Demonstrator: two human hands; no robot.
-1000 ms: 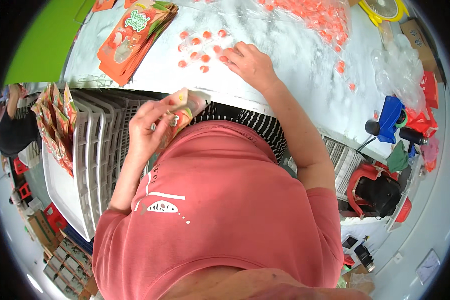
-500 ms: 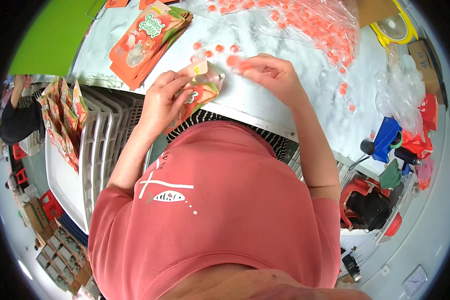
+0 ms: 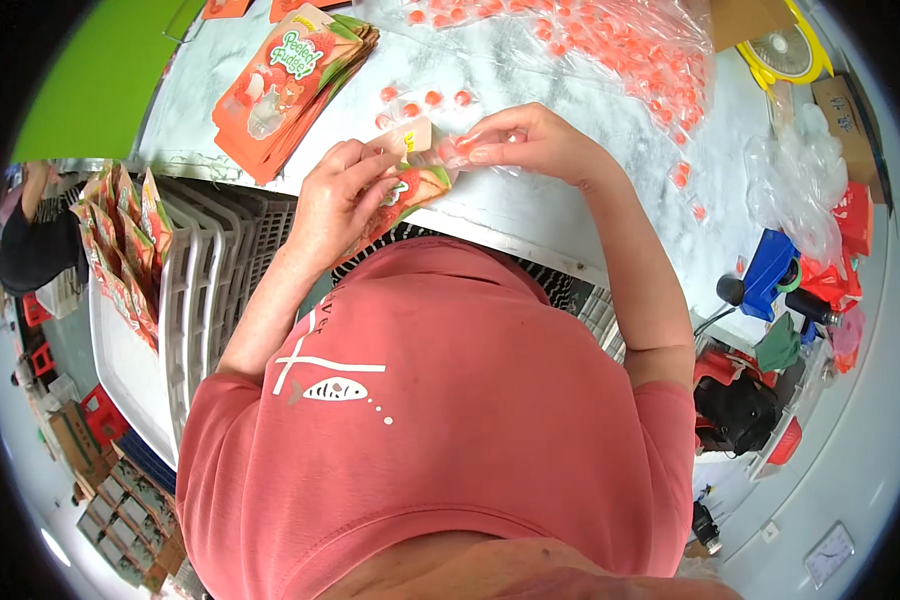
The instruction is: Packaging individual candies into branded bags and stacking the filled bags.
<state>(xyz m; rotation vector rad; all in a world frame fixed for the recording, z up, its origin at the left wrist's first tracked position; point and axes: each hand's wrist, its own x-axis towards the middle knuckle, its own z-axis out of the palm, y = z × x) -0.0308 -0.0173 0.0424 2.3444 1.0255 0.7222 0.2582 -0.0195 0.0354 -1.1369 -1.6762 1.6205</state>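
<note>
My left hand (image 3: 342, 198) is closed around an orange-and-green candy pouch (image 3: 422, 188), its open mouth tilted toward the right. At that mouth, my right hand (image 3: 542, 146) pinches red round candies (image 3: 452, 152) in clear wrappers with thumb and fingers; how many is hidden. Just beyond the pouch, several loose wrapped candies (image 3: 433, 98) lie on the white table (image 3: 540, 215). A stack of flat, matching pouches (image 3: 280, 90) rests to the far left of my hands.
A large heap of wrapped candies (image 3: 620, 45) lies on plastic at the back. Stacked grey crates (image 3: 205, 270) stand at left, filled pouches (image 3: 125, 250) in the front one. On the right are a yellow fan (image 3: 782, 55), clear plastic bag (image 3: 795, 185) and blue tape dispenser (image 3: 770, 275). Another person (image 3: 35, 240) is far left.
My right hand has moved left with the candies, from above the loose ones to the pouch's mouth. My left hand still holds the pouch, shifted slightly right.
</note>
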